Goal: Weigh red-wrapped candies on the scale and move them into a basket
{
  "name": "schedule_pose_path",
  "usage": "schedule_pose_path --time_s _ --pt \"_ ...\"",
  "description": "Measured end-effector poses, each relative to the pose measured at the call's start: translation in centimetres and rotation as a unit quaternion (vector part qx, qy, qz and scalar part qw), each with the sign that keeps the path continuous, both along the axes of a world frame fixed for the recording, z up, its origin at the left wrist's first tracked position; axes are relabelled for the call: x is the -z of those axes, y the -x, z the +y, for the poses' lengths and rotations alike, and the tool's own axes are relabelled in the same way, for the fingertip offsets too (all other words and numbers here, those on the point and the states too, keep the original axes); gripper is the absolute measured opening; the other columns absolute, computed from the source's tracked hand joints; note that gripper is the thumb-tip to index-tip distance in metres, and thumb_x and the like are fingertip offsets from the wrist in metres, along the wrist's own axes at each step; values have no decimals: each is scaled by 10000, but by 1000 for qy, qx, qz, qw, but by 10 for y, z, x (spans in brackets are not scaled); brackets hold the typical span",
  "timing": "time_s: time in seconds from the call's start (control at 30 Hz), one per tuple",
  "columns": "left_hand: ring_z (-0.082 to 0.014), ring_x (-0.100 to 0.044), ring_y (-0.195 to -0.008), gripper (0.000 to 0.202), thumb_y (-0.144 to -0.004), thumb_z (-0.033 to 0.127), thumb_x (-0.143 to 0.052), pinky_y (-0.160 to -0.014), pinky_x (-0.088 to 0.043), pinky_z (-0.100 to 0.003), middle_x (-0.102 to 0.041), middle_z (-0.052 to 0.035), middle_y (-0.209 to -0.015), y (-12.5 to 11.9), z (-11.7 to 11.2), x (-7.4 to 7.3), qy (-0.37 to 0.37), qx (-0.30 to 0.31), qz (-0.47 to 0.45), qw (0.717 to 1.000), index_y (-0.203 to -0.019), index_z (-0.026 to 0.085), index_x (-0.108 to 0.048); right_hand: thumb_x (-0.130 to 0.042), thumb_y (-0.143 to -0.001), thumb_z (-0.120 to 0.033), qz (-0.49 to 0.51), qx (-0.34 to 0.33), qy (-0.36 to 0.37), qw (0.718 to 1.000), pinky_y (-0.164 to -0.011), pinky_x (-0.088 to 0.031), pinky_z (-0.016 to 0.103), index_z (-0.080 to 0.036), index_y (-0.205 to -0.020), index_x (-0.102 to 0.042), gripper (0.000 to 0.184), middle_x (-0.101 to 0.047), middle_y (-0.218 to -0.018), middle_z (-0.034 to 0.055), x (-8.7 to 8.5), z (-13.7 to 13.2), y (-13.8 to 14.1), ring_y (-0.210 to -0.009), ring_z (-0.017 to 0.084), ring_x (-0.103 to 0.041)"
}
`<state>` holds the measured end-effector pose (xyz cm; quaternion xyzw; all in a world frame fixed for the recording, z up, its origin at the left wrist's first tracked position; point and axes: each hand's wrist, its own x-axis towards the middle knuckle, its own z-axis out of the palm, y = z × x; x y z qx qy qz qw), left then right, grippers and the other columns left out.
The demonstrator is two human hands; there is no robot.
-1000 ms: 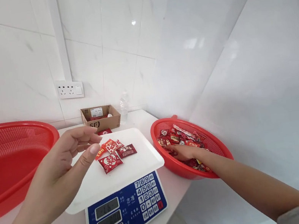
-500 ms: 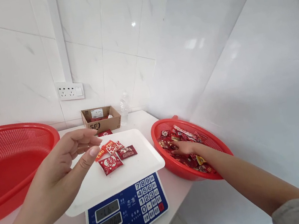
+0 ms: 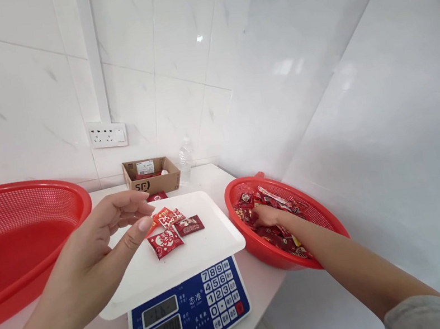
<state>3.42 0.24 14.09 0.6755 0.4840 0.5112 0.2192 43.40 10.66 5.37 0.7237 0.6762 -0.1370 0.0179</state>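
My left hand [image 3: 103, 253] hovers over the left side of the scale's white tray [image 3: 212, 239], thumb and fingers apart, holding nothing. On the tray lie several small red packets: one with a white heart [image 3: 166, 242], a dark red one [image 3: 190, 225] and a patterned one [image 3: 170, 216]. Below the tray is the blue keypad panel [image 3: 199, 315] of the digital scale. My right hand [image 3: 268, 216] reaches into the right red basket [image 3: 241, 234], fingers curled down among wrapped packets [image 3: 278, 239]. Its fingertips are hidden, so what they hold cannot be made out.
A large red perforated basket [image 3: 58, 187] stands at the left. Behind the scale are a small cardboard box [image 3: 159, 183] and a clear plastic bottle [image 3: 185, 159]. A tiled wall with a socket [image 3: 108, 135] closes off the back, and a smooth pale panel [image 3: 368, 133] the right.
My right hand's fingers have curled in deeper among the packets in the right basket. The left hand keeps its pose over the tray. The view has shifted slightly.
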Motion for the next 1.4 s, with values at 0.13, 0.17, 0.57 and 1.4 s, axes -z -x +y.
schedule_pose_path --time_s 0.13,0.17,0.57,1.4 --pt "-230 -614 -963 346 -814 527 -532 -659 -543 -306 -641 -27 -1041 2 1 1 22 52 0 998 -1059 282 -532 -554 -905 -305 56 46 -41 997 -773 -518 378 -160 -1100 -571 244 -588 -1099 61 -17 1 -2 -906 194 -601" --pt "-232 -611 -971 344 -813 523 -533 -664 -541 -305 -639 -28 -1045 2 1 1 20 51 1 998 -1058 282 -531 -553 -906 -303 73 61 -70 993 -774 -516 378 -160 -1094 -572 237 -589 -1095 62 -24 0 -1 -905 190 -601" --pt "-194 -596 -933 245 -877 447 -457 -748 -489 -291 -645 -4 -1003 -13 2 -2 48 107 75 990 -985 263 -577 -577 -783 -463 476 -78 -263 836 -578 -505 259 -191 -804 -542 275 -650 -703 11 -98 -68 137 -616 147 -617" --pt "-127 -447 -679 332 -925 438 -376 -627 -384 -242 -508 6 -732 -26 6 5 90 222 -86 967 -753 181 -497 -458 -895 -453 542 -307 -99 776 -614 -425 250 -192 -717 -516 321 -518 -691 -2 -82 -73 214 -663 157 -500"
